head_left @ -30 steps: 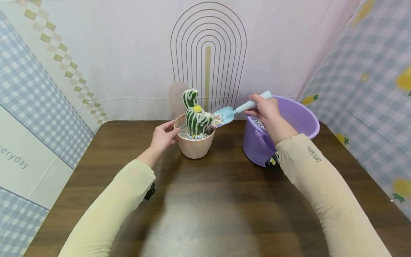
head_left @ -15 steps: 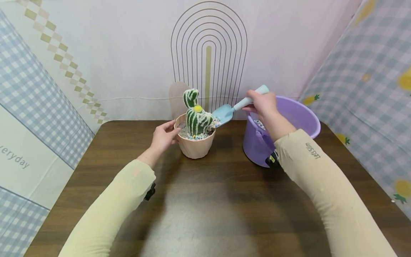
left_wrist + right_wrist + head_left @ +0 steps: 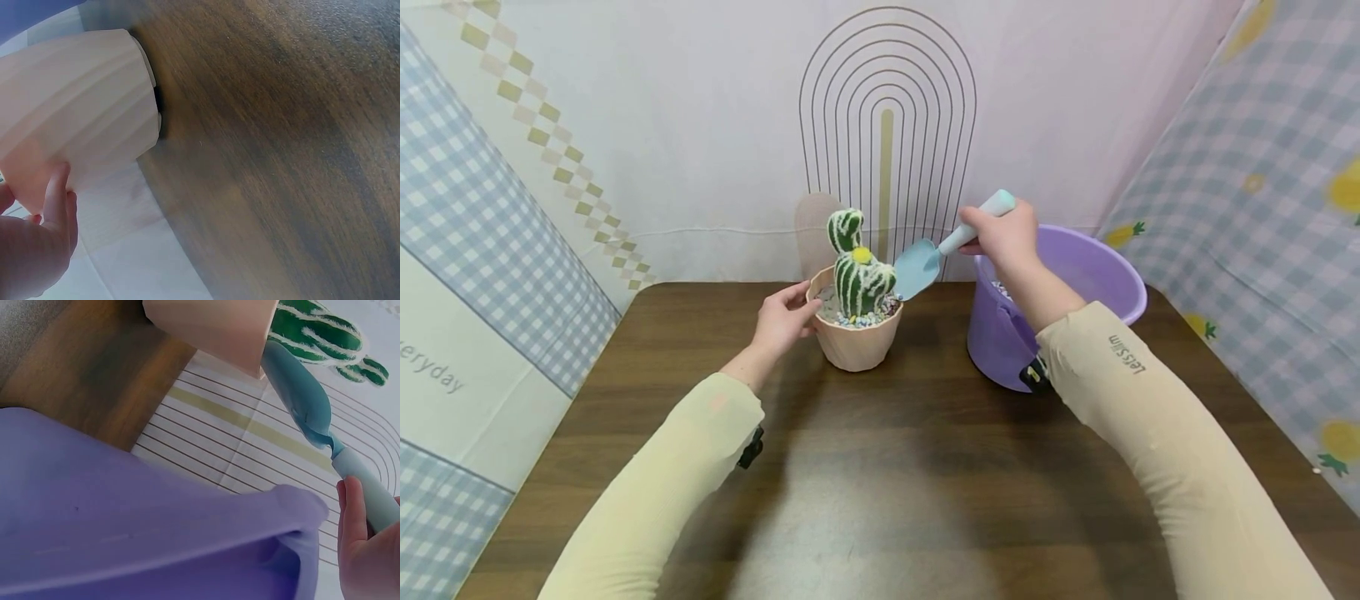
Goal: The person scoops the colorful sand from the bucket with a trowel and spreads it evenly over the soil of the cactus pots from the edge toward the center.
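Note:
A flower pot (image 3: 856, 348) in pale peach stands upright on the table, holding a green, white-striped cactus (image 3: 854, 287) with a yellow flower and small coloured pebbles. My left hand (image 3: 780, 319) grips the pot's left rim; the left wrist view has its fingers against the ribbed wall. My right hand (image 3: 1011, 240) holds a light blue trowel (image 3: 917, 268) by its handle. The trowel's blade slants down, with its tip at the pot's right rim beside the cactus. Almost no pebbles show on the blade. In the right wrist view, the blade (image 3: 306, 400) hides part of the pot's rim.
A purple bucket (image 3: 996, 346) stands to the right, under my right forearm, with pebbles partly visible inside. Behind the brown table (image 3: 880, 467) hangs a white cloth (image 3: 715, 142) with printed arches. Checked cloth (image 3: 1240, 217) borders the right side.
The trowel has tilted more steeply, its handle rising and shifting left with my right hand. Pebbles that lay on its blade have slid off at the pot's right side. My left hand stays put.

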Demonstrator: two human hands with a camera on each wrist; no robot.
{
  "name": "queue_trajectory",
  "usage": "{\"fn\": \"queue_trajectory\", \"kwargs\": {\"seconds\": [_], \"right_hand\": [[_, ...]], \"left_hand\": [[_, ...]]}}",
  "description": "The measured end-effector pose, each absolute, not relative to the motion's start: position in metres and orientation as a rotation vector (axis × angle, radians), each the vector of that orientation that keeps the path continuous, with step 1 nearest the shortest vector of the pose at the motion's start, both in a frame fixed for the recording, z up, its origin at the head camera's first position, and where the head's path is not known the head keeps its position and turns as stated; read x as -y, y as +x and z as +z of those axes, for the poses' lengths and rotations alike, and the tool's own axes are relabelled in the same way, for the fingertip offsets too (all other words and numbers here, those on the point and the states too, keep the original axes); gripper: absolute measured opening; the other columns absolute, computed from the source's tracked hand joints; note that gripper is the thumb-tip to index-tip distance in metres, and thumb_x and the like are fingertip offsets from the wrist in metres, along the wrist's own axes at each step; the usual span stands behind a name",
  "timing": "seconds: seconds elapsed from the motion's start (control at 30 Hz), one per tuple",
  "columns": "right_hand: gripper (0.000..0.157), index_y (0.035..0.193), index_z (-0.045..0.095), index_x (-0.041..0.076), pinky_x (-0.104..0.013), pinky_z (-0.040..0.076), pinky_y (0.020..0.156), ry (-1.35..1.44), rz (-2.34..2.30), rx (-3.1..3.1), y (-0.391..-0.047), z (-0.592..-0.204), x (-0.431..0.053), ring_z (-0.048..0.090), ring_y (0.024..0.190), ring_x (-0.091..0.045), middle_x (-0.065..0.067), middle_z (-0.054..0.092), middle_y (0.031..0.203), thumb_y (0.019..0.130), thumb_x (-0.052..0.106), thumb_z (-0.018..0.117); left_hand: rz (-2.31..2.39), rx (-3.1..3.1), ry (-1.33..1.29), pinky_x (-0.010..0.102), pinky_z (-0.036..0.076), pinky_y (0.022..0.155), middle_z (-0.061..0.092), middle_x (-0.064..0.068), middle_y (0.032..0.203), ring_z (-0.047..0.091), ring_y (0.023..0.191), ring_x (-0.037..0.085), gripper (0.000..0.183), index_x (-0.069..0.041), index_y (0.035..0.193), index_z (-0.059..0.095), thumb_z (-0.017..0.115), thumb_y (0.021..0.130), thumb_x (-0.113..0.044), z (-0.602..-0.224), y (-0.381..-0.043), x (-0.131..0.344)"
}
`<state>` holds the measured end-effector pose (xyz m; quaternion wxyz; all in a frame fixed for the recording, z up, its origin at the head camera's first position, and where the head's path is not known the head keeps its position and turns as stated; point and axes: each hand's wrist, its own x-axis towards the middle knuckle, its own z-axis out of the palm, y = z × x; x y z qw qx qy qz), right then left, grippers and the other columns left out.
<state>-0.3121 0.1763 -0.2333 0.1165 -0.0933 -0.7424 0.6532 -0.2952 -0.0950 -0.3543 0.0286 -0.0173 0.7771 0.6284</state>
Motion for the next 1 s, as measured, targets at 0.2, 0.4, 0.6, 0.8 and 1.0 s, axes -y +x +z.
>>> {"fn": "queue_trajectory", "kwargs": {"seconds": [0.2, 0.4, 0.6, 0.8, 1.0], "right_hand": [[0.015, 0.08, 0.05, 0.007, -0.023, 0.057, 0.054, -0.22, 1.849, 2.207, -0.31, -0.234, -0.175, 0.064, 0.049, -0.006, -0.001, 0.057, 0.072, 0.083, 0.009, 0.065], [0.016, 0.08, 0.05, 0.007, -0.024, 0.057, 0.056, -0.173, 1.856, 2.205, -0.307, -0.231, -0.175, 0.064, 0.051, -0.007, 0.001, 0.058, 0.07, 0.083, 0.009, 0.066], [0.016, 0.08, 0.05, 0.005, -0.025, 0.058, 0.056, -0.235, 1.98, 2.101, -0.305, -0.224, -0.187, 0.065, 0.051, -0.009, 0.0, 0.059, 0.068, 0.083, 0.006, 0.065], [0.017, 0.085, 0.047, 0.004, -0.023, 0.057, 0.053, -0.287, 2.089, 1.979, -0.3, -0.215, -0.21, 0.066, 0.05, -0.009, 0.001, 0.06, 0.065, 0.083, 0.005, 0.064], [0.019, 0.088, 0.046, 0.002, -0.027, 0.057, 0.053, -0.272, 2.224, 1.808, -0.294, -0.21, -0.236, 0.068, 0.054, -0.015, -0.003, 0.06, 0.067, 0.083, 0.004, 0.065]], "left_hand": [[1.958, -2.386, -0.053, 0.04, 0.053, 0.087, 0.045, 0.019, 0.14, 0.05, 0.122, 0.029, 0.051, -0.004, 0.142, 0.039, 0.054, 0.094, -0.012, -0.352, -0.293, 0.094], [1.948, -2.422, -0.077, 0.041, 0.053, 0.088, 0.047, 0.018, 0.139, 0.051, 0.122, 0.028, 0.05, -0.004, 0.141, 0.04, 0.054, 0.094, -0.013, -0.352, -0.291, 0.093], [1.863, -2.708, -0.112, 0.04, 0.054, 0.089, 0.058, 0.017, 0.126, 0.058, 0.114, 0.027, 0.047, -0.003, 0.132, 0.051, 0.062, 0.089, -0.021, -0.352, -0.283, 0.087], [1.906, -2.855, -0.078, 0.039, 0.053, 0.089, 0.064, 0.016, 0.118, 0.062, 0.105, 0.027, 0.043, -0.003, 0.122, 0.059, 0.067, 0.086, -0.026, -0.344, -0.269, 0.08], [1.993, -2.845, 0.059, 0.035, 0.053, 0.088, 0.068, 0.014, 0.108, 0.064, 0.097, 0.023, 0.037, -0.002, 0.112, 0.064, 0.069, 0.084, -0.026, -0.335, -0.258, 0.069]]}}
